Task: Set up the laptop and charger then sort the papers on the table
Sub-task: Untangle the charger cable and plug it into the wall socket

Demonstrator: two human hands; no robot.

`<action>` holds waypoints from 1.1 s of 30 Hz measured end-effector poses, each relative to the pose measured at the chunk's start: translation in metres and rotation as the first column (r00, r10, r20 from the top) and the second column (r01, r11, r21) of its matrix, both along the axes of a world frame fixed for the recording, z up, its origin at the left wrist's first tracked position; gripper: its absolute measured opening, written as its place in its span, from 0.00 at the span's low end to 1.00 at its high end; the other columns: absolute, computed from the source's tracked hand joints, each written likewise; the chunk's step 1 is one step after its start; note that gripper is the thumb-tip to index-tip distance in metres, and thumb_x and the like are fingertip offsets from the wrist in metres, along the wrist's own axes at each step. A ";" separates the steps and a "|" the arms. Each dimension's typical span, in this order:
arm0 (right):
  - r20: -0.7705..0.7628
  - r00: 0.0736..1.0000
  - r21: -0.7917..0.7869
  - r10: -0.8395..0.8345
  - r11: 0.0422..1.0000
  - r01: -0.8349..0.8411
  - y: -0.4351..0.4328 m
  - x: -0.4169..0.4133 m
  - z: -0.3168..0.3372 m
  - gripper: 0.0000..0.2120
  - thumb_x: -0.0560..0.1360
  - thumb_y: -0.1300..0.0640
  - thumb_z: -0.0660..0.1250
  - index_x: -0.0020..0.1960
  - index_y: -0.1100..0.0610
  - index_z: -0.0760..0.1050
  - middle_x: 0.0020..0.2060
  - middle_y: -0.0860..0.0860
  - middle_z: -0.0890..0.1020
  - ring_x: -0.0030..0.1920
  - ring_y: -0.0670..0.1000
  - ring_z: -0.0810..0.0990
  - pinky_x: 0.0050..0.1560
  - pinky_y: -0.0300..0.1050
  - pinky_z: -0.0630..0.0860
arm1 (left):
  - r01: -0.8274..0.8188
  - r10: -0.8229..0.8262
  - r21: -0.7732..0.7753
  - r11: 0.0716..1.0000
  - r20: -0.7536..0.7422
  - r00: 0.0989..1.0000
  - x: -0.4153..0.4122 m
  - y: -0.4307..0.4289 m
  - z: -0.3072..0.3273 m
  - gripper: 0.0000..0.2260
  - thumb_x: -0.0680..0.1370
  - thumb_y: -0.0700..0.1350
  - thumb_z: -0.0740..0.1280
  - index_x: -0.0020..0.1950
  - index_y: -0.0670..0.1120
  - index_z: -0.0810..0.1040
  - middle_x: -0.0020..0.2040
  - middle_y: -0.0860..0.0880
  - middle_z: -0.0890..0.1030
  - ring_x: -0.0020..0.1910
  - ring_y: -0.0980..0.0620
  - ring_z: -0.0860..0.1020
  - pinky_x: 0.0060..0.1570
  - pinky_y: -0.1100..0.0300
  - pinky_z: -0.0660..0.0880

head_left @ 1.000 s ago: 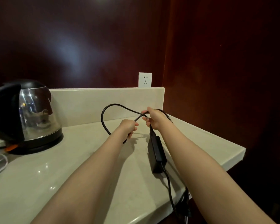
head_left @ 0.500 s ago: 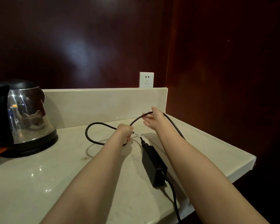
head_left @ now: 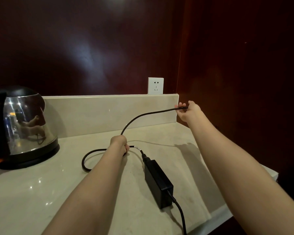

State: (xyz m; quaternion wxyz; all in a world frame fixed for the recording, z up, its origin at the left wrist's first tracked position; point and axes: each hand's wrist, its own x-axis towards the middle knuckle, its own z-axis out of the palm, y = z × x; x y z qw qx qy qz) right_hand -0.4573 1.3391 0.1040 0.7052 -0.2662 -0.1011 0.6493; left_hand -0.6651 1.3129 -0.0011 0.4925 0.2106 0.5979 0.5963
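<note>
The pale stone surface fills the lower half of the frame, with a low backsplash of the same stone behind it. A steel kettle with a black lid and base stands at the left and is cut off by the frame edge.

The charger brick, a slim black block, lies flat at lower centre, angled toward the lower right. Its thin black cable leaves the far end past a white tag and curls in a loop on the surface at centre left. From there it rises in a long arc to the right.

The left hand, at centre, is clenched round the cable, hiding how the strands cross inside it. The right hand, at centre right beside the end of the backsplash, pinches the cable. The cable's tip is covered by that palm. A second lead from the brick's near end runs off the bottom edge.

A white wall socket sits just above the backsplash.

Half a second ago the right hand was close to the left. It has since swung out to the right and drawn the cable into a longer arc.
</note>
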 end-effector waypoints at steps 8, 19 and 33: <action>0.586 0.797 -0.056 0.142 0.989 -0.135 0.017 -0.002 -0.014 0.24 0.81 0.44 0.43 0.31 0.54 0.54 0.15 0.48 0.57 0.11 0.45 0.52 0.15 0.30 0.47 | 0.030 -0.028 0.022 0.999 -0.058 0.998 0.010 0.004 0.012 0.18 0.80 0.35 0.51 0.69 0.35 0.67 0.37 0.44 0.72 0.33 0.49 0.71 0.38 0.56 0.71; 0.743 0.669 0.060 0.030 0.992 -0.111 0.066 -0.032 -0.013 0.16 0.79 0.60 0.51 0.33 0.55 0.62 0.23 0.48 0.61 0.13 0.43 0.55 0.16 0.29 0.51 | 0.212 -0.184 0.222 0.952 -0.139 0.973 0.018 0.035 0.061 0.20 0.78 0.35 0.48 0.37 0.48 0.75 0.44 0.49 0.79 0.37 0.55 0.75 0.42 0.59 0.66; 0.880 0.474 0.084 0.033 0.971 -0.224 0.104 -0.027 -0.028 0.18 0.80 0.62 0.47 0.36 0.54 0.67 0.28 0.49 0.65 0.26 0.46 0.57 0.22 0.35 0.58 | 0.488 -0.314 0.140 0.862 -0.609 0.729 0.052 0.080 0.111 0.21 0.82 0.54 0.51 0.70 0.43 0.67 0.63 0.45 0.76 0.52 0.48 0.75 0.51 0.57 0.68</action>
